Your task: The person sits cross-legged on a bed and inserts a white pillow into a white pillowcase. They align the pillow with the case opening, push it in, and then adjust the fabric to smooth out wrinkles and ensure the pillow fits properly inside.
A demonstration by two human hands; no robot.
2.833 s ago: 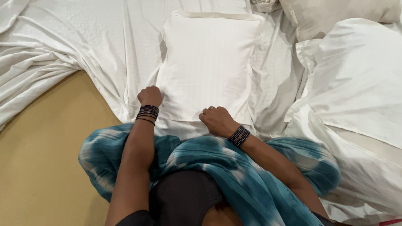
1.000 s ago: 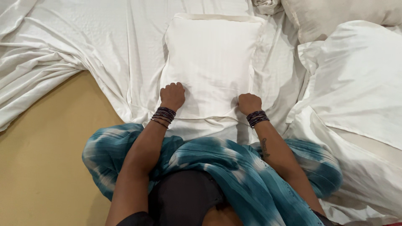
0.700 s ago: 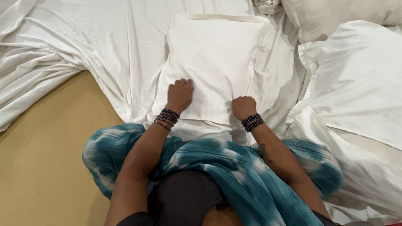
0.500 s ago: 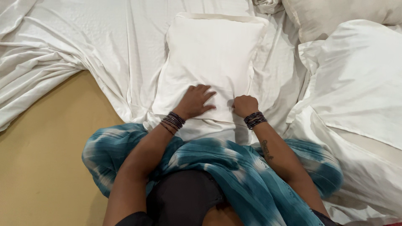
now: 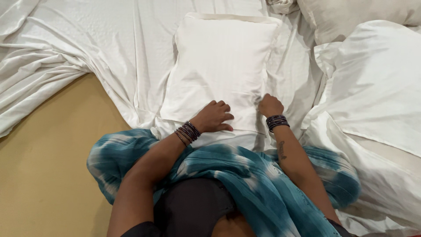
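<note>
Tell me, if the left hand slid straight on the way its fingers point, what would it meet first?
Probably the right hand: the left hand lies flat on the white pillow, fingers pointing right across its near edge towards that fist.

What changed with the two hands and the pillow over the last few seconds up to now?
The left hand slid from the pillow's near left corner toward the middle of the white pillow, lying flat with its fingers spread. The right hand shifted from mid-edge out to the near right corner, closed on the fabric. The pillow, the white sheets and the other pillows stayed put.
</note>
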